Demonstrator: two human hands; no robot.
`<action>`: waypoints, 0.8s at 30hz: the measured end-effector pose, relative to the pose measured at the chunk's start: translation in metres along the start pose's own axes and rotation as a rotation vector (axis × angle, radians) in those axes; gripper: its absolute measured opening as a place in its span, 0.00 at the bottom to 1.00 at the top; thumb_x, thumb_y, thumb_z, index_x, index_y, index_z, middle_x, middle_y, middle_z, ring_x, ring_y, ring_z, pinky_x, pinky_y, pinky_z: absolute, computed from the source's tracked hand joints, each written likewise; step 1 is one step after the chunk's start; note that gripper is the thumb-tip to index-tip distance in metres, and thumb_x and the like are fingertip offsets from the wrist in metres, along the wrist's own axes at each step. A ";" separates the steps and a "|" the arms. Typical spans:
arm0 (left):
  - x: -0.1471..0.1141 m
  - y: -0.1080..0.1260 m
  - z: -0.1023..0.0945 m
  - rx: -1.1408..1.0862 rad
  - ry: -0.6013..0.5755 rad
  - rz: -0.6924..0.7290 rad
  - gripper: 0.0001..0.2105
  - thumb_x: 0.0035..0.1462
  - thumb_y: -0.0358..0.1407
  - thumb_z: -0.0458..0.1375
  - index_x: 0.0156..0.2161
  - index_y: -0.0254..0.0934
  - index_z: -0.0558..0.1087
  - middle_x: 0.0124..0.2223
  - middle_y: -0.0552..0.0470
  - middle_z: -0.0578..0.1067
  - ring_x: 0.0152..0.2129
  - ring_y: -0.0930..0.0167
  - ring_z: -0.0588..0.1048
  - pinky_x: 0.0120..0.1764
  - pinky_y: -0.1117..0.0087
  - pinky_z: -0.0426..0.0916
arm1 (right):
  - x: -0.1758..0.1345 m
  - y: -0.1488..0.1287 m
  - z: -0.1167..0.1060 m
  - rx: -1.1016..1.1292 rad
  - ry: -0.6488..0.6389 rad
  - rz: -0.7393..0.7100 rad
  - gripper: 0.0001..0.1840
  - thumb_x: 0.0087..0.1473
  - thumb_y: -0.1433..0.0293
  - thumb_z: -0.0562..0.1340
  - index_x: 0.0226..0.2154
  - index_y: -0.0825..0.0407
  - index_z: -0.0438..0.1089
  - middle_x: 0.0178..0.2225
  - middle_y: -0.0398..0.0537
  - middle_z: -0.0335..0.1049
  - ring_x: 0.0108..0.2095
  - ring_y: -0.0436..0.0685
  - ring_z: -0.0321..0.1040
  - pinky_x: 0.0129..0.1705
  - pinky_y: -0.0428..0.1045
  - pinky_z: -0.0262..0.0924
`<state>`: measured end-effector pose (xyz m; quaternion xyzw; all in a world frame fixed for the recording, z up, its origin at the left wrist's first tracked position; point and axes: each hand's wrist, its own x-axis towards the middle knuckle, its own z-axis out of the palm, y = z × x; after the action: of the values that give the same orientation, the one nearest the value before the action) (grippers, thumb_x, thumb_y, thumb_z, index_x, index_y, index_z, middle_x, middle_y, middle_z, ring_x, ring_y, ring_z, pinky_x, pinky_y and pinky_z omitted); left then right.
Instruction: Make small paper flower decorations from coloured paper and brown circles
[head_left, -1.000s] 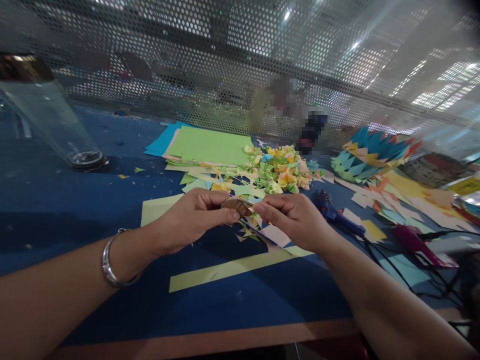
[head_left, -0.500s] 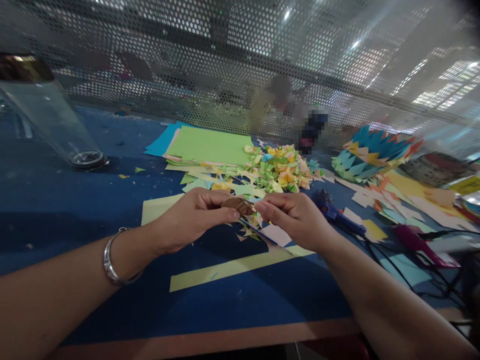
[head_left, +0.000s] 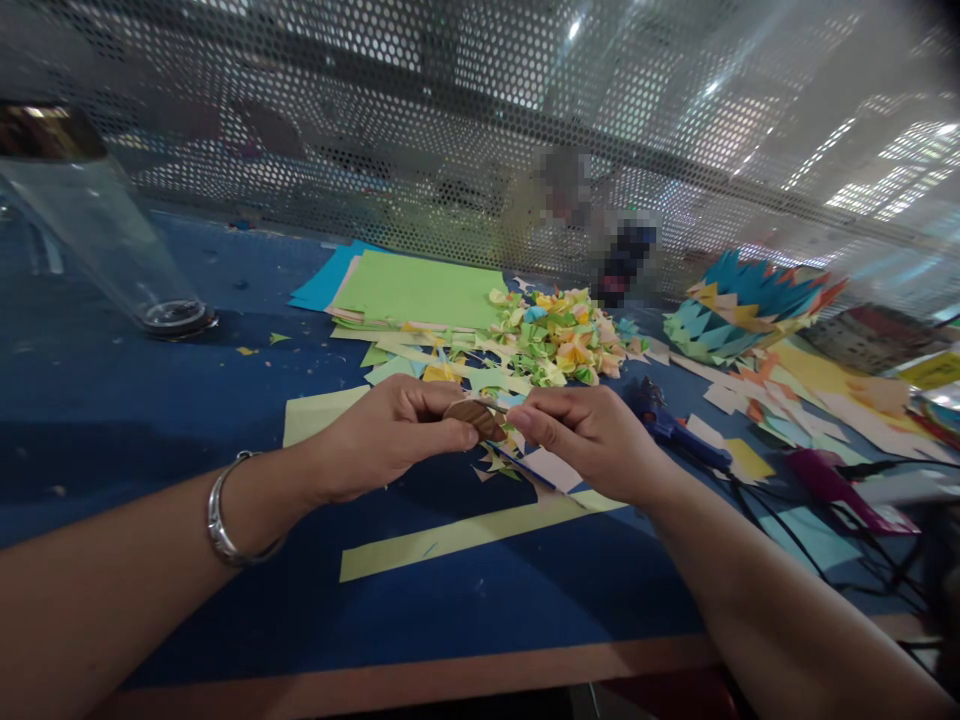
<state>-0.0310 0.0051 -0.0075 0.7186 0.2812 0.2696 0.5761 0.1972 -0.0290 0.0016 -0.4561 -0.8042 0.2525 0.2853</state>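
Observation:
Between thumb and fingers, my left hand [head_left: 382, 440] pinches a small rounded brown piece of cardboard [head_left: 475, 416] with ridged stripes. My right hand [head_left: 589, 435] is closed in a pinch at the right end of this cardboard. A thin edge or strip shows by its fingertips, too small to name. Below the hands a long pale yellow paper strip [head_left: 450, 544] lies on the blue table [head_left: 420, 620]. Behind the hands is a pile of small folded paper pieces [head_left: 566, 335], in green, yellow and orange.
Green paper sheets [head_left: 427, 285] lie at the back. A clear bottle [head_left: 112, 225] stands at the left. On the right are a blue glue gun [head_left: 682, 430] with cables, a magenta tool [head_left: 844, 490], paper scraps and a spiky paper bowl [head_left: 750, 310]. A perforated metal screen [head_left: 360, 130] stands behind.
The cardboard piece has tilted slightly, so more of its ridged face shows. Both hands stay in almost the same place.

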 end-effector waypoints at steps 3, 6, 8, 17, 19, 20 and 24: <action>0.000 0.002 -0.002 0.058 -0.012 0.012 0.09 0.57 0.30 0.58 0.36 0.41 0.81 0.38 0.54 0.80 0.37 0.71 0.74 0.44 0.70 0.66 | 0.000 0.000 0.000 -0.017 -0.005 -0.002 0.25 0.64 0.56 0.56 0.20 0.53 0.60 0.20 0.38 0.51 0.21 0.45 0.49 0.24 0.46 0.44; 0.001 0.003 -0.004 0.090 -0.022 0.013 0.10 0.57 0.29 0.57 0.37 0.41 0.81 0.37 0.55 0.80 0.34 0.73 0.74 0.41 0.72 0.65 | -0.001 0.000 -0.001 -0.021 -0.008 -0.004 0.25 0.64 0.57 0.57 0.20 0.53 0.59 0.20 0.38 0.51 0.22 0.45 0.48 0.24 0.46 0.44; 0.002 0.003 -0.004 0.096 -0.024 0.007 0.10 0.57 0.29 0.57 0.37 0.40 0.81 0.37 0.55 0.80 0.34 0.73 0.74 0.39 0.73 0.65 | -0.001 0.001 -0.001 -0.017 -0.006 -0.009 0.24 0.64 0.57 0.57 0.20 0.53 0.59 0.20 0.38 0.51 0.21 0.45 0.48 0.23 0.46 0.43; 0.002 0.004 -0.003 0.103 -0.043 -0.007 0.10 0.56 0.28 0.58 0.36 0.40 0.81 0.37 0.55 0.80 0.36 0.72 0.76 0.43 0.72 0.67 | -0.001 0.000 0.001 -0.016 -0.010 0.002 0.25 0.64 0.55 0.57 0.21 0.53 0.60 0.20 0.38 0.51 0.22 0.45 0.48 0.24 0.47 0.43; 0.002 0.004 -0.003 0.089 -0.050 -0.023 0.10 0.56 0.28 0.57 0.36 0.40 0.81 0.38 0.54 0.80 0.37 0.72 0.76 0.43 0.71 0.68 | 0.000 0.000 0.001 -0.024 0.004 0.011 0.26 0.64 0.54 0.56 0.21 0.53 0.61 0.20 0.38 0.51 0.22 0.46 0.48 0.24 0.47 0.43; 0.003 0.003 -0.003 0.079 -0.050 -0.031 0.10 0.56 0.28 0.57 0.36 0.40 0.81 0.38 0.54 0.80 0.36 0.72 0.76 0.43 0.72 0.68 | 0.000 0.001 0.001 -0.027 0.017 0.018 0.26 0.64 0.53 0.55 0.21 0.53 0.61 0.20 0.38 0.51 0.22 0.46 0.48 0.24 0.47 0.43; 0.003 0.002 -0.002 0.061 -0.033 -0.033 0.10 0.56 0.29 0.58 0.36 0.40 0.82 0.39 0.54 0.80 0.36 0.73 0.76 0.44 0.72 0.68 | 0.002 0.002 0.001 0.016 0.100 0.080 0.27 0.63 0.50 0.54 0.22 0.53 0.64 0.19 0.37 0.49 0.21 0.46 0.47 0.24 0.48 0.41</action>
<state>-0.0299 0.0083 -0.0051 0.7356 0.2914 0.2395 0.5628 0.1965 -0.0261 0.0000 -0.4979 -0.7680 0.2470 0.3182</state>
